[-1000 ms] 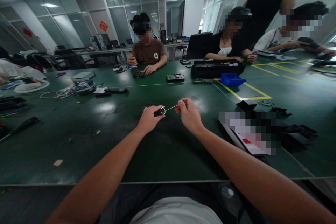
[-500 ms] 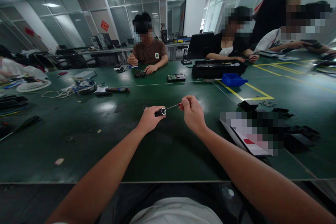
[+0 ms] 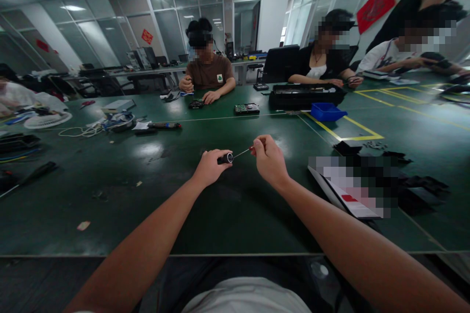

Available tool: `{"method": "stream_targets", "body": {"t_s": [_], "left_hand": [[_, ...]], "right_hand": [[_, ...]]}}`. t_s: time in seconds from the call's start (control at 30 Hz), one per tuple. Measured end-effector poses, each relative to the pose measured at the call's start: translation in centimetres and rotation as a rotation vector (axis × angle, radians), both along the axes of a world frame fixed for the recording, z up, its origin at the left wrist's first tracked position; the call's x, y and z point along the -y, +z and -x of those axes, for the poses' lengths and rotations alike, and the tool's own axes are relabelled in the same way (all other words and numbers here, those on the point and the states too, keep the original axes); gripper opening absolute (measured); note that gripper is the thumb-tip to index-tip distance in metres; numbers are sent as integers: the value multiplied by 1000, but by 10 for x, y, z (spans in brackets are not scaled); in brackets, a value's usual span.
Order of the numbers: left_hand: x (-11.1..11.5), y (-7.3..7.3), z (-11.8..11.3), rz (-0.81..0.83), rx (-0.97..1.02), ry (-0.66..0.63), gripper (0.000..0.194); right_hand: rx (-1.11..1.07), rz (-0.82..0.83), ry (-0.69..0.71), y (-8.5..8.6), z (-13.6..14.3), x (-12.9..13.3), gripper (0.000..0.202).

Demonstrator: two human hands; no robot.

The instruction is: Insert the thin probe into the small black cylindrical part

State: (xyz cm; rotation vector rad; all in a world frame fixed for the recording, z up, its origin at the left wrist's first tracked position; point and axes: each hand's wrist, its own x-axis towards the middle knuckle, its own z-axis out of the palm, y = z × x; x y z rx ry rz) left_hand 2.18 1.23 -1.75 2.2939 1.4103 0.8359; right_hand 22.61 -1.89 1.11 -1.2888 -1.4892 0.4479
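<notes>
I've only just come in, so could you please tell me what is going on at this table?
The person's left hand holds a short black cylinder with a pale-rimmed end. The right hand grips a thin, red-handled tool, its shaft pointing at that end; whether its tip is inside is too small to tell. Across the green table, a co-worker in a brown shirt has one hand at a small dark device.

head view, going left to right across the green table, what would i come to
Dark-handled tool with a metal shaft → left hand → black cylinder → thin rod → right hand → blue tray
</notes>
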Motion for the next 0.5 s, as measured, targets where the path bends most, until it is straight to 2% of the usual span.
{"method": "stream_targets", "body": {"t_s": [0.37, 0.5], "left_hand": [[0, 2, -2, 17, -22, 12, 40], [1, 2, -2, 20, 36, 28, 38]], "right_hand": [[-23, -33, -11, -2, -1, -1, 20], [-82, -43, -14, -4, -1, -2, 22]]}}
